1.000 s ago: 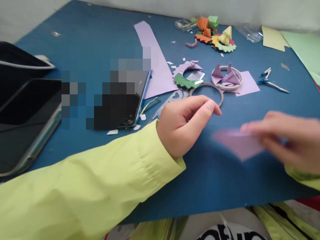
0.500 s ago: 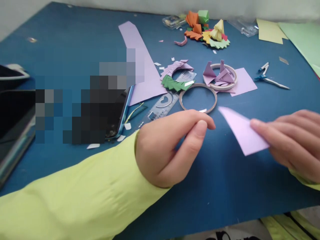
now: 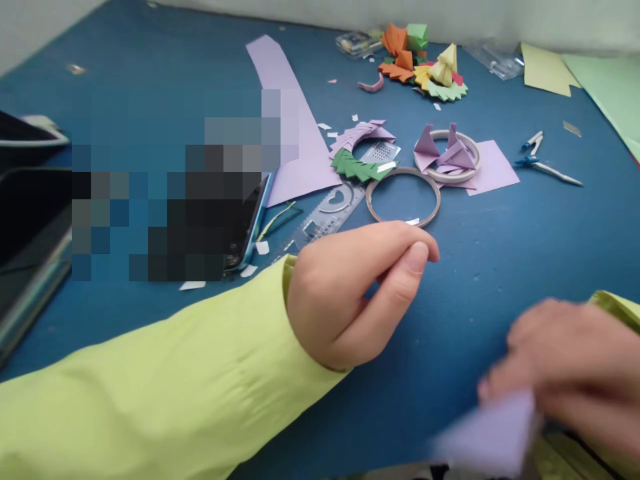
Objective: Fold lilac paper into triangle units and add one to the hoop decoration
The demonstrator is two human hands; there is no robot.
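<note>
My left hand (image 3: 365,293) hovers over the table with its thumb pressed to a bent forefinger. Whatever lies in its grip, if anything, is hidden. Just beyond its knuckles is a narrow tape roll (image 3: 370,203). Low at the right, my right hand (image 3: 555,360) is smeared by motion, its fingers closed on a piece of lilac paper (image 3: 495,433). Behind the tape roll lies a curved chain of folded paper (image 3: 363,167), part green and part lilac. A second tape roll (image 3: 477,150) holds folded lilac pieces and rests partly on a lilac sheet (image 3: 500,170).
A clear ruler (image 3: 330,213) and a phone (image 3: 257,223) lie left of the rolls. A long lilac sheet (image 3: 305,147) stretches behind them. Compasses (image 3: 550,170) rest at the right. Folded paper models (image 3: 445,70) and coloured sheets (image 3: 550,70) sit along the back; paper scraps are scattered about.
My right hand has swung down and towards me with the lilac paper. My left hand keeps its pose, and the whole view has shifted slightly.
</note>
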